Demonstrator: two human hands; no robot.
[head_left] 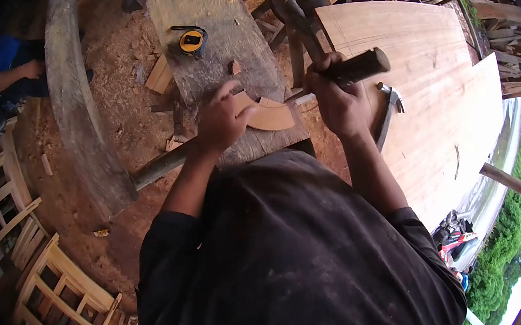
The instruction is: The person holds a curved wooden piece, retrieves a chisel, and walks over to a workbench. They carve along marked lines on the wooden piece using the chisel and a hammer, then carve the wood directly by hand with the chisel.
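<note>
My left hand point(222, 123) is closed over the left end of a curved flat piece of wood point(273, 117), on a worn plank bench point(227, 35) in front of my body. To its right, my right hand point(339, 105) grips a tool with a thick, dark, round-ended handle point(362, 67). A thin pale strip, like a blade, shows on the other side of that fist, in line with the handle; its kind is unclear. A small wood offcut point(235, 68) lies beyond the curved piece. Farther up the bench sits a yellow and black tape measure point(191, 40).
A claw hammer point(386, 113) rests on a broad wooden board point(418, 80) at the right. On the left stands a curved timber point(73, 100); beyond it, another person's hand point(33, 69) shows. Wooden frames point(65, 307) are stacked at lower left. Shavings cover the floor.
</note>
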